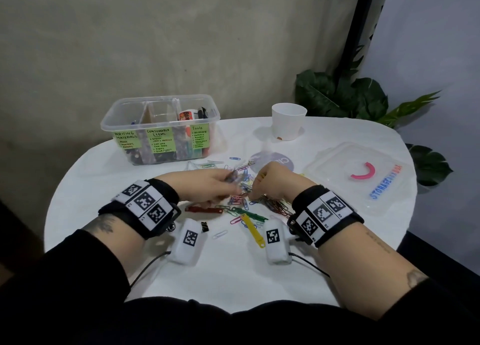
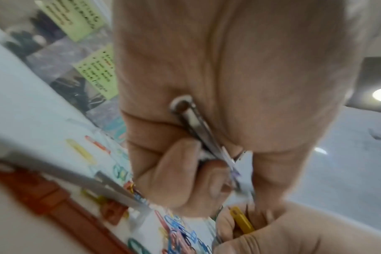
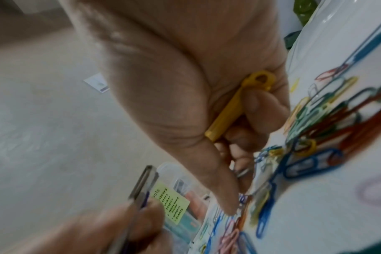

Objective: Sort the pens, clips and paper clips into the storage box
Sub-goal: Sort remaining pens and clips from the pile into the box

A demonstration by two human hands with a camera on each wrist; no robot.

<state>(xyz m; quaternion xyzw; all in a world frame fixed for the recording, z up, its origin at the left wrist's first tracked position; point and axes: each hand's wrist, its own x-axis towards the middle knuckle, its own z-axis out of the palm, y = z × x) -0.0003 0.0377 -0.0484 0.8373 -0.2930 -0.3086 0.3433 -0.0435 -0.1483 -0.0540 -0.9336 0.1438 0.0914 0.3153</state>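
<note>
The clear storage box [image 1: 161,124] with green labels stands at the back left of the table. Loose coloured paper clips [image 1: 241,202] [image 3: 315,137] [image 2: 178,230] lie in a pile at the table's middle. My left hand [image 1: 223,186] [image 2: 207,171] hovers over the pile and grips a silver metal clip [image 2: 194,127] [image 3: 141,185] in curled fingers. My right hand [image 1: 262,186] [image 3: 235,189] holds a yellow plastic clip [image 3: 233,110] [image 2: 241,220] against its palm, fingertips down among the paper clips. A red clip [image 1: 205,210], a green clip [image 1: 249,213] and another yellow clip [image 1: 253,230] lie nearer me.
A white cup [image 1: 288,121] stands at the back. The box's clear lid [image 1: 358,178] with a pink handle lies at the right. A small black binder clip [image 1: 204,226] and a white paper clip [image 1: 220,234] lie near my wrists. A plant [image 1: 345,98] stands behind the table.
</note>
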